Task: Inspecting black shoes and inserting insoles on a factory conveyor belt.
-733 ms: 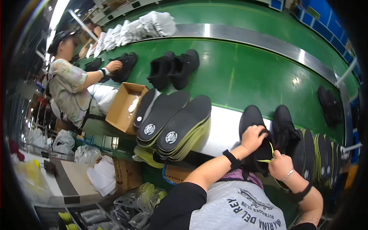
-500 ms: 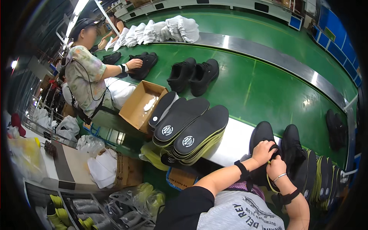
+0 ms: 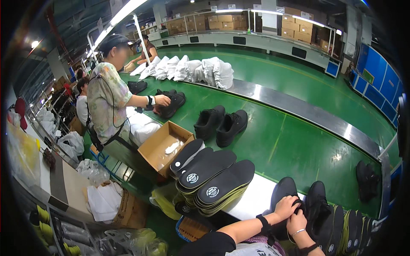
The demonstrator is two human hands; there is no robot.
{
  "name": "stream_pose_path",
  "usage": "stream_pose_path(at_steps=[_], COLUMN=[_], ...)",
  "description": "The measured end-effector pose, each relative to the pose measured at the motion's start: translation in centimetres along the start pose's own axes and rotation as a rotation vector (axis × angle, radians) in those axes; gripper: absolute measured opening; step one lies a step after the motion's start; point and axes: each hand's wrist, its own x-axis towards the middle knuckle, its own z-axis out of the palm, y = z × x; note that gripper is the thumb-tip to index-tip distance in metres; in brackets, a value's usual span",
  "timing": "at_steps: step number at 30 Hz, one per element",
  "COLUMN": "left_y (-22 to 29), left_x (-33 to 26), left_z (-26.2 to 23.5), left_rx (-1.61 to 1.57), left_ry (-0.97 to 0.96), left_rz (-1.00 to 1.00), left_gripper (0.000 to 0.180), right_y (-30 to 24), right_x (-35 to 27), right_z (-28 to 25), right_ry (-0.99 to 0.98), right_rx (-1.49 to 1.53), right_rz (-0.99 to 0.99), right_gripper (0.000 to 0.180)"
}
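Note:
A black shoe [image 3: 283, 188] stands at the near edge of the line, toe pointing away from me. My left hand [image 3: 287, 208] is closed on the black tongue and collar at its opening. Just below, my right hand [image 3: 297, 222] is closed at the same opening, on an insole that is almost wholly hidden now; its yellow-green edge showed earlier. The matching black shoe [image 3: 316, 195] stands close on the right. Beside it are upright black insoles [image 3: 337, 224] with yellow-green undersides. Left of my hands lie tall stacks of black insoles [image 3: 224, 181].
An open cardboard box [image 3: 158, 149] stands beyond the insole stacks. Black shoes [image 3: 232, 128] sit on the green belt [image 3: 277, 141], with another pair [image 3: 367, 181] at far right. Across stand white-wrapped shoes [image 3: 200, 70]. A co-worker [image 3: 106, 91] handles black shoes at left.
The view has tilted up, so everything sits lower in the picture. Both my hands remain at the shoe's opening, and the yellow-green edge by my right hand no longer shows. The co-worker's hands have shifted on their shoes.

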Motion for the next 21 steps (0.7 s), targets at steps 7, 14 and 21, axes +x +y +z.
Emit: stream_pose_path(at_steps=[7, 14, 21], left_y=[0.0, 0.4, 0.1], left_x=[-0.5, -0.5, -0.6], left_z=[0.2, 0.2, 0.4], left_rx=[0.021, -0.01, -0.029], left_ry=[0.046, 0.061, 0.043], left_rz=[0.016, 0.006, -0.007], left_gripper=[0.02, 0.021, 0.021], right_y=[0.2, 1.3, 1.1], right_x=[-4.6, -3.7, -1.4], right_z=[-5.4, -7.3, -3.6], right_ry=[-0.197, -0.237, -0.104], right_rx=[-0.163, -0.065, -0.194], right_rz=[-0.059, -0.091, -0.261], right_gripper=[0.062, 0.024, 0.019])
